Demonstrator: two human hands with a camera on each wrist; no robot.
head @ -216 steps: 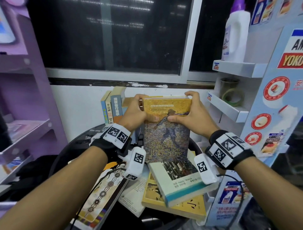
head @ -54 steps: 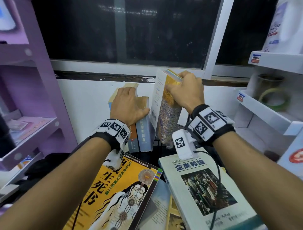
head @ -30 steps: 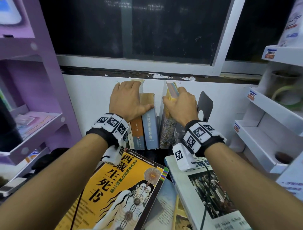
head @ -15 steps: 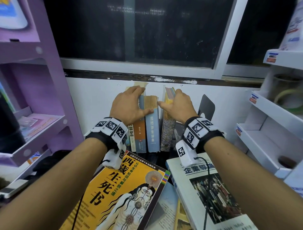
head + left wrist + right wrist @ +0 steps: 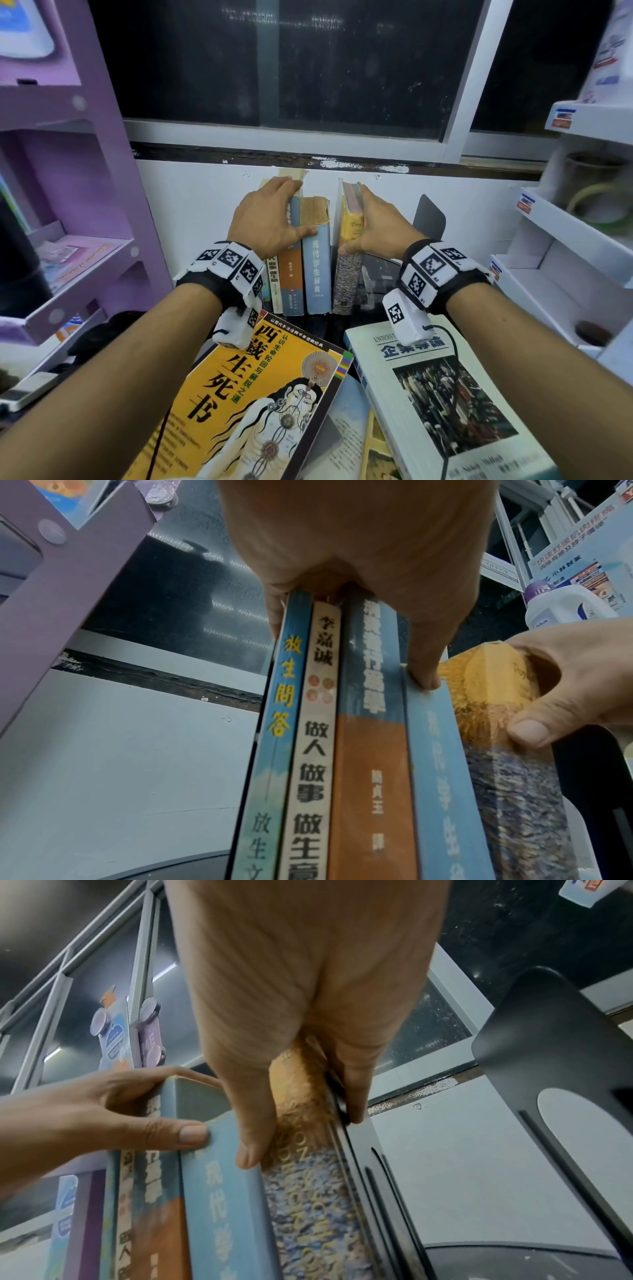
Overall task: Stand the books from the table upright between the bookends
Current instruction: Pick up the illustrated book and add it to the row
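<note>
The thick paperback with the yellow-and-speckled painted spine (image 5: 349, 260), carried flat out over the table seven seconds ago and tipped in at a slant less than two seconds ago, now stands upright in the row, its spine just beside the pale-blue hardback with the worn tan top (image 5: 317, 253) to the right hand's thumb side. The right hand (image 5: 373, 226) grips this book from above: its thumb lies on the spine, and its fingers (image 5: 352, 1096) curl down the far cover, where a black sheet-metal bookend (image 5: 430, 219) stands a little apart beyond the knuckles.

The left hand (image 5: 270, 222) clamps the row of four upright books (image 5: 342, 723) beneath its palm, fingers over their tops and thumb pressed on the pale-blue spine, as it did a second ago. Any left bookend is hidden behind that hand and the books.

Judged from this, the insertion is nearly finished; what seems left is to close the gap to the black bookend and let go.

Below both wrists, flat on the dark table (image 5: 329, 325), lie the large yellow-covered book with black Chinese title and a drawn figure (image 5: 253, 394) and the white softcover with a crowd photograph (image 5: 442, 394), with more partly hidden between them, so several books remain.
</note>
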